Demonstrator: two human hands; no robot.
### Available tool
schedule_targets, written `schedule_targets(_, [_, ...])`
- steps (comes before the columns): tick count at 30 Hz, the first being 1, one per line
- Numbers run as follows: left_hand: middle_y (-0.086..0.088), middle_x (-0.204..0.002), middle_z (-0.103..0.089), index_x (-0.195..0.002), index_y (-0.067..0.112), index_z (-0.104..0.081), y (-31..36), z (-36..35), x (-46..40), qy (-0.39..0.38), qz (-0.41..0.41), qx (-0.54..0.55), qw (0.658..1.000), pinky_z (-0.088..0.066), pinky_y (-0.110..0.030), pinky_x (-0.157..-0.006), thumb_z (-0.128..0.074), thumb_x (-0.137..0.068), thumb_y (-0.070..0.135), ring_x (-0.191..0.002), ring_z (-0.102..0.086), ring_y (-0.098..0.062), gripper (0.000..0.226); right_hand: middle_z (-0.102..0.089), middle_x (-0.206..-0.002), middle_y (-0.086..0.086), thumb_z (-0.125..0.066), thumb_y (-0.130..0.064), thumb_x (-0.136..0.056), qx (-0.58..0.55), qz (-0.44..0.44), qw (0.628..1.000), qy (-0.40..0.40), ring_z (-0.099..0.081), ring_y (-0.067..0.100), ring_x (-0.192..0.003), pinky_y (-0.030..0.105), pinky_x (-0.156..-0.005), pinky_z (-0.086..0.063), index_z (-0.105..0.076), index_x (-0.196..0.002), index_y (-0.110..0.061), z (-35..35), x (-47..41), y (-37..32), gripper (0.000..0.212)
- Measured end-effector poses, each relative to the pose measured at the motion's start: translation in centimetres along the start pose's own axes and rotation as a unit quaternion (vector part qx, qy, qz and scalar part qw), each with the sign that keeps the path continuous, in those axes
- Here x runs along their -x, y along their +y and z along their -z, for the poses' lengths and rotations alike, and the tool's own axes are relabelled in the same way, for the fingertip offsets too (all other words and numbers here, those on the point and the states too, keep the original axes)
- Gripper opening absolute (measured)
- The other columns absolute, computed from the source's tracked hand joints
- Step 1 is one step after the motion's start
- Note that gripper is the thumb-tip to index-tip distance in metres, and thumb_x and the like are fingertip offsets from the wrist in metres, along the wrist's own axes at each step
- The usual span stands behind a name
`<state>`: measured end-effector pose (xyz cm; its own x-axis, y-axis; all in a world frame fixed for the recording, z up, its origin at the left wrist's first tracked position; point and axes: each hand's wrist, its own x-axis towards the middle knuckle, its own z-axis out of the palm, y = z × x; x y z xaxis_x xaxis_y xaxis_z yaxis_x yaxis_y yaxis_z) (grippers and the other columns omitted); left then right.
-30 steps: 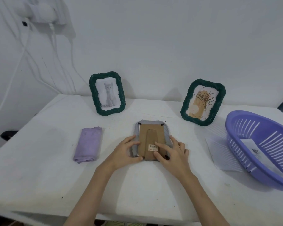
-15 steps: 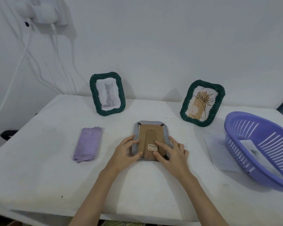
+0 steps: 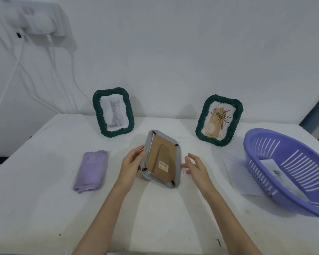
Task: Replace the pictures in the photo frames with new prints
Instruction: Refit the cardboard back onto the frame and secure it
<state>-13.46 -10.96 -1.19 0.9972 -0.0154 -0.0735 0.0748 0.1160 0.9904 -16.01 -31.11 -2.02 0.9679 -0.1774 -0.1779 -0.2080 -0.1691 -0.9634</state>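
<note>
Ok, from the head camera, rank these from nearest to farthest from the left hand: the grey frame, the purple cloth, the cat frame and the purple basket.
1. grey frame: held by the left hand.
2. purple cloth: to its left.
3. cat frame: standing behind, by the wall.
4. purple basket: far right.

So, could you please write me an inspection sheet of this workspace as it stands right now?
Surface: white table, a few dark specks.
Job's things: grey frame back up, tilted, cardboard backing in place; cat frame and plant frame standing by the wall; a print in the purple basket.
Clutter: folded purple cloth; white sheet partly under the basket.
Hands: left hand holds the grey frame's left edge; right hand open beside its right edge.
Cables: white cables hang from a wall socket, upper left.
Surroundings: plain white wall.
</note>
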Motion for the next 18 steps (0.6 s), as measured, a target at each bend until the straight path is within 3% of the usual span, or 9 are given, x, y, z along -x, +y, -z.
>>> schedule_targets(3, [-0.004, -0.113, -0.063, -0.132, 0.019, -0.045, 1.4, -0.5, 0.0, 0.009, -0.013, 0.067, 0.998, -0.043, -0.041, -0.102, -0.059, -0.087, 0.014, -0.108, -0.059, -0.021, 0.048, -0.062, -0.107, 0.006, -0.040, -0.043, -0.094, 0.071, 0.064, 0.995, 0.008, -0.056, 0.013, -0.099, 0.022, -0.076, -0.044, -0.037, -0.136, -0.034, 0.0, -0.9, -2.2, 0.042])
schedule_targets(5, [0.005, -0.111, -0.064, -0.137, 0.022, -0.036, 2.4, -1.4, 0.1, 0.001, -0.043, 0.047, 0.998, -0.045, -0.037, -0.099, -0.063, -0.084, 0.015, -0.111, -0.060, -0.017, 0.059, -0.062, -0.097, 0.002, -0.038, -0.047, -0.094, 0.093, 0.136, 0.986, -0.009, -0.056, 0.007, -0.088, 0.022, -0.074, -0.045, -0.036, -0.134, -0.046, -0.1, -1.6, -5.3, 0.040])
schedule_targets(7, [0.008, -0.112, -0.065, -0.138, 0.023, -0.031, 3.1, -2.4, 0.5, -0.024, -0.059, 0.023, 0.998, -0.048, -0.025, -0.091, -0.063, -0.084, 0.015, -0.110, -0.060, -0.011, 0.064, -0.061, -0.104, -0.004, -0.035, -0.054, -0.092, 0.141, 0.196, 0.969, -0.044, -0.053, 0.006, -0.091, 0.026, -0.085, -0.044, -0.037, -0.129, -0.055, -0.4, -2.2, -8.5, 0.037])
schedule_targets(9, [0.010, -0.111, -0.065, -0.136, 0.025, -0.031, 3.4, -3.4, 0.9, -0.044, -0.056, 0.008, 0.997, -0.050, -0.014, -0.079, -0.063, -0.084, 0.017, -0.105, -0.061, -0.002, 0.062, -0.061, -0.119, -0.008, -0.031, -0.059, -0.091, 0.239, 0.219, 0.945, -0.050, -0.053, 0.008, -0.103, 0.031, -0.093, -0.043, -0.048, -0.123, -0.050, -0.6, -2.4, -10.8, 0.038])
schedule_targets(11, [0.015, -0.108, -0.065, -0.133, 0.027, -0.032, 3.2, -3.8, 1.0, -0.054, -0.046, 0.002, 0.998, -0.050, -0.011, -0.080, -0.061, -0.085, 0.026, -0.101, -0.061, 0.005, 0.056, -0.068, -0.105, -0.006, -0.033, -0.061, -0.089, 0.327, 0.205, 0.922, -0.022, -0.059, 0.014, -0.097, 0.034, -0.086, -0.047, -0.064, -0.105, -0.031, -0.3, -2.2, -11.9, 0.046])
schedule_targets(14, [0.014, -0.116, -0.062, -0.136, 0.026, -0.035, 2.3, -3.4, 0.5, -0.044, -0.021, -0.013, 0.999, -0.043, -0.028, -0.098, -0.052, -0.084, 0.046, -0.114, -0.055, -0.006, 0.058, -0.063, -0.081, -0.011, -0.052, -0.061, -0.079, 0.394, 0.174, 0.902, 0.020, -0.060, 0.012, -0.082, 0.031, -0.074, -0.048, -0.064, -0.091, -0.024, 0.6, -1.6, -11.7, 0.041])
schedule_targets(18, [-0.003, -0.132, -0.046, -0.138, 0.031, -0.033, 0.4, -2.5, -0.3, -0.065, 0.049, -0.081, 0.993, -0.039, -0.029, -0.097, -0.060, -0.085, 0.042, -0.122, -0.046, -0.020, 0.060, -0.054, -0.067, -0.015, -0.067, -0.040, -0.072, 0.352, 0.132, 0.926, 0.036, -0.057, 0.011, -0.074, 0.033, -0.078, -0.047, -0.063, -0.092, -0.025, 2.3, -1.4, -10.2, 0.026])
